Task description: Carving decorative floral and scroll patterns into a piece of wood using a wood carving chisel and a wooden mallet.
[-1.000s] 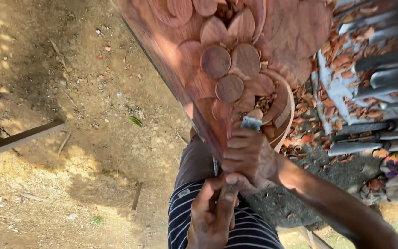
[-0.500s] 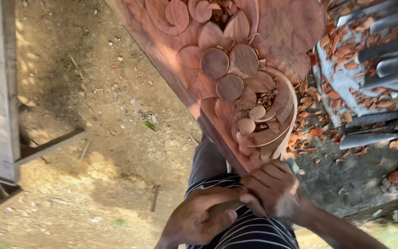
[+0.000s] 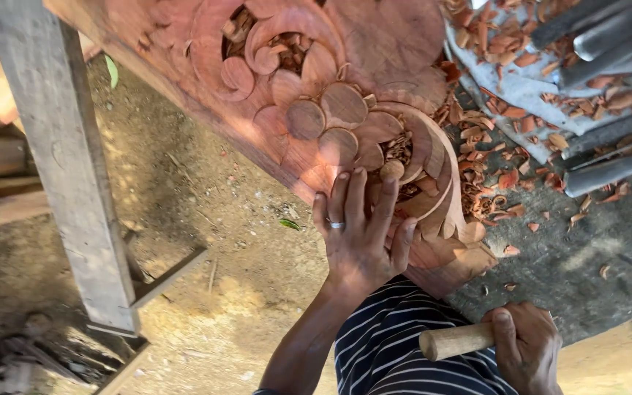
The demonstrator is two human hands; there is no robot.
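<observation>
A reddish wooden panel [image 3: 404,44], carved with leaves and round petals, slopes down toward me. My left hand [image 3: 360,234] lies flat on its lower carved edge, fingers spread, a ring on one finger, holding nothing. My right hand [image 3: 524,344] is low at the right, closed around a pale round wooden handle [image 3: 455,341] that points left over my striped clothing [image 3: 396,344]. The head of that tool is hidden.
Several grey metal chisels [image 3: 608,44] lie at the upper right among red wood chips [image 3: 491,153] on a dark surface. A grey wooden post [image 3: 60,161] stands at the left over sandy ground [image 3: 213,241] with sawdust.
Both hands were together near my lap around a tool. My left hand has since moved up onto the carving, and my right hand has moved right with the wooden handle. The view dropped lower.
</observation>
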